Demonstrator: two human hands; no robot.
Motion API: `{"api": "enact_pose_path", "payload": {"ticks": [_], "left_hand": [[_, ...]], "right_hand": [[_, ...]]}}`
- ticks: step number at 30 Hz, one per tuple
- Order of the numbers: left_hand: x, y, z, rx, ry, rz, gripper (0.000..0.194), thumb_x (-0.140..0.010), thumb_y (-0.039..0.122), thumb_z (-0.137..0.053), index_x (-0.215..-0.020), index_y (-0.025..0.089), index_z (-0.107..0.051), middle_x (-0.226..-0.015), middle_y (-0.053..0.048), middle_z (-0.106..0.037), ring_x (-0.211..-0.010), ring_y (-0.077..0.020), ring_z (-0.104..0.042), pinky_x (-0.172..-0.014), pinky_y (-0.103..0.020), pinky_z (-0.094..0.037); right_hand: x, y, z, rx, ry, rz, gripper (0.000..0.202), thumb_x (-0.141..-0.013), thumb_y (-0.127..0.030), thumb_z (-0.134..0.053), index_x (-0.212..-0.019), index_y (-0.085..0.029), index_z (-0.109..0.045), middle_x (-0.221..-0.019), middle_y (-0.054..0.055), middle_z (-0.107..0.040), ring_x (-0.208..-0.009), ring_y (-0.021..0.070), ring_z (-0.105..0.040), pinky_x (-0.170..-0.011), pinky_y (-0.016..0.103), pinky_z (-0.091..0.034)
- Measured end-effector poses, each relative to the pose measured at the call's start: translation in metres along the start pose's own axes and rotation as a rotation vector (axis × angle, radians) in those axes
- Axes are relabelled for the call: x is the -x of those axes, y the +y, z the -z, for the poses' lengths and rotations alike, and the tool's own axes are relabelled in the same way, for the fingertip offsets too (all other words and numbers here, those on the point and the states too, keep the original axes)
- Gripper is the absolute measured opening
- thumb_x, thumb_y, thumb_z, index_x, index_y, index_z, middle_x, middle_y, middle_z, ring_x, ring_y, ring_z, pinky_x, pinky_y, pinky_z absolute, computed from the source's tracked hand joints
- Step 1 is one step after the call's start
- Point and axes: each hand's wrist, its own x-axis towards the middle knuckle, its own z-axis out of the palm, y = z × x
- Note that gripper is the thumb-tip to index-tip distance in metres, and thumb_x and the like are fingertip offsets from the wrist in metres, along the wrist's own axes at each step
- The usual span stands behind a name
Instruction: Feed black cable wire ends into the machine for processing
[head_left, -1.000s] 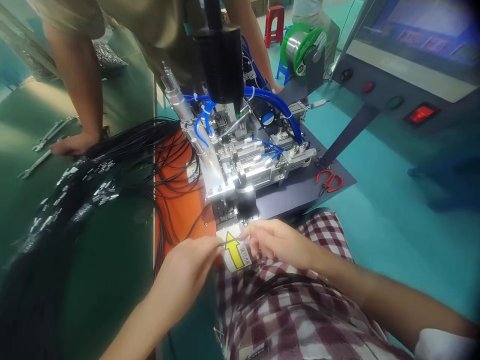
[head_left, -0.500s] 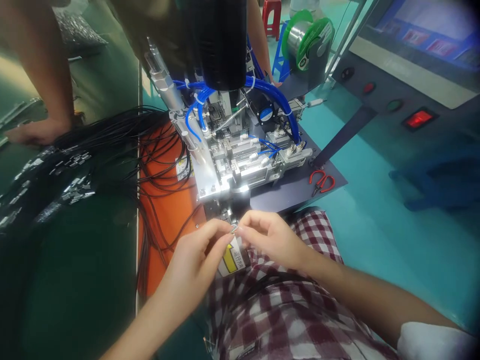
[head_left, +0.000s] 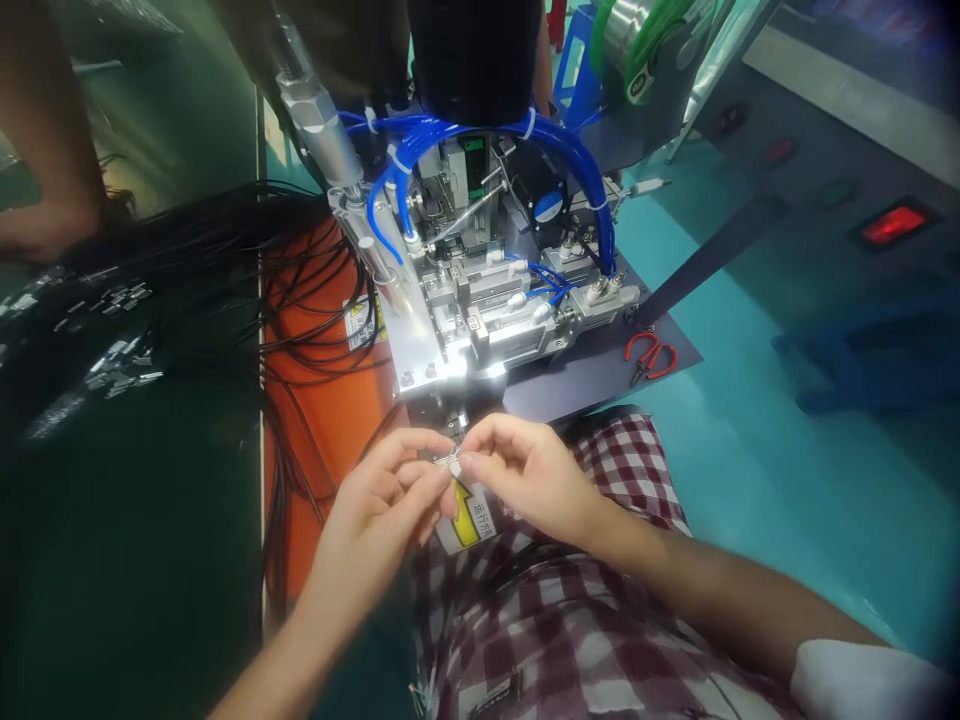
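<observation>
In the head view my left hand [head_left: 379, 492] and my right hand [head_left: 531, 468] meet just in front of the machine. Fine, pale wire ends [head_left: 448, 460] show between the two sets of fingertips, pinched from both sides; their exact form is too small to make out. Right behind the fingers is the front of a metal fixture machine [head_left: 480, 345] with cylinders and blue air tubes [head_left: 592, 200]. Below the fingertips lies a white label with a yellow arrow [head_left: 466, 520].
Black cables [head_left: 300, 330] run over an orange surface [head_left: 319, 410] on the left, joining a bundle with shiny metal ends [head_left: 124, 360] on a dark green table [head_left: 135, 540]. Red-handled pliers [head_left: 651, 358] lie to the right. A co-worker's arm [head_left: 52, 150] rests at the far left.
The view has shifted a little. My fingertips have moved slightly left, and the fingers of my left hand have changed position around the wires, with more of the pale ends showing.
</observation>
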Motion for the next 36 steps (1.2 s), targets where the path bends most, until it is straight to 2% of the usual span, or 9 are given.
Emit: {"api": "enact_pose_path", "payload": {"ticks": [4, 9, 12, 18, 26, 28, 33, 36], "left_hand": [[0.001, -0.002, 0.0, 0.036, 0.014, -0.018, 0.031, -0.082, 0.047, -0.067, -0.095, 0.021, -0.055, -0.059, 0.003, -0.06, -0.044, -0.008, -0.042, -0.046, -0.021, -0.033], [0.002, -0.002, 0.0, 0.024, 0.023, -0.04, 0.035, -0.083, 0.045, -0.066, -0.106, 0.02, -0.058, -0.058, 0.004, -0.056, -0.045, -0.0089, -0.042, -0.047, -0.023, -0.034], [0.003, -0.004, -0.001, 0.032, 0.024, -0.056, 0.032, -0.085, 0.044, -0.065, -0.106, 0.021, -0.056, -0.056, 0.004, -0.057, -0.045, -0.0091, -0.044, -0.048, -0.022, -0.035], [0.004, -0.009, -0.001, 0.078, 0.084, -0.08, 0.029, -0.083, 0.044, -0.071, -0.092, 0.022, -0.053, -0.065, 0.004, -0.062, -0.042, -0.0057, -0.043, -0.045, -0.02, -0.033], [0.008, -0.009, -0.007, 0.178, 0.219, -0.024, 0.03, -0.082, 0.044, -0.074, -0.082, 0.02, -0.056, -0.05, 0.009, -0.041, -0.047, -0.0059, -0.034, -0.049, -0.02, -0.028], [0.007, -0.009, -0.008, 0.199, 0.214, -0.022, 0.031, -0.081, 0.046, -0.074, -0.081, 0.02, -0.055, -0.051, 0.009, -0.041, -0.047, -0.0057, -0.032, -0.048, -0.019, -0.027], [0.006, -0.011, -0.004, 0.186, 0.178, 0.023, 0.034, -0.077, 0.047, -0.076, -0.094, 0.021, -0.062, -0.053, 0.008, -0.042, -0.052, -0.0076, -0.036, -0.051, -0.02, -0.029], [0.005, -0.012, -0.004, 0.172, 0.205, 0.057, 0.034, -0.075, 0.048, -0.078, -0.086, 0.019, -0.063, -0.049, 0.008, -0.039, -0.051, -0.0077, -0.033, -0.05, -0.021, -0.028]], "right_hand": [[-0.002, 0.002, -0.002, -0.021, 0.002, -0.006, 0.015, -0.085, -0.031, -0.065, -0.084, -0.016, -0.064, -0.072, -0.001, -0.059, -0.058, 0.0084, -0.044, -0.052, 0.021, -0.035], [-0.002, 0.005, -0.003, -0.075, -0.028, -0.016, 0.017, -0.085, -0.032, -0.065, -0.082, -0.016, -0.063, -0.071, -0.002, -0.056, -0.057, 0.0077, -0.042, -0.051, 0.021, -0.034], [-0.001, 0.007, -0.003, -0.067, -0.024, -0.034, 0.018, -0.087, -0.033, -0.064, -0.083, -0.016, -0.062, -0.069, -0.003, -0.054, -0.053, 0.0065, -0.038, -0.048, 0.021, -0.031], [0.003, 0.003, -0.005, 0.058, 0.036, 0.041, 0.014, -0.087, -0.03, -0.062, -0.082, -0.017, -0.062, -0.07, -0.002, -0.059, -0.056, 0.0084, -0.046, -0.054, 0.022, -0.038], [0.012, -0.001, -0.022, 0.275, 0.183, 0.136, 0.013, -0.084, -0.023, -0.056, -0.072, -0.019, -0.055, -0.061, -0.002, -0.057, -0.055, 0.0111, -0.051, -0.055, 0.024, -0.039], [0.012, 0.0, -0.024, 0.28, 0.194, 0.137, 0.014, -0.085, -0.024, -0.056, -0.072, -0.019, -0.054, -0.059, -0.003, -0.056, -0.054, 0.0113, -0.051, -0.054, 0.024, -0.038], [0.011, -0.001, -0.021, 0.268, 0.192, 0.124, 0.013, -0.084, -0.023, -0.056, -0.071, -0.019, -0.055, -0.06, -0.003, -0.055, -0.053, 0.0109, -0.051, -0.055, 0.024, -0.039], [0.012, 0.0, -0.024, 0.259, 0.192, 0.125, 0.014, -0.084, -0.024, -0.057, -0.071, -0.019, -0.055, -0.06, -0.003, -0.056, -0.053, 0.0105, -0.05, -0.055, 0.024, -0.039]]}}
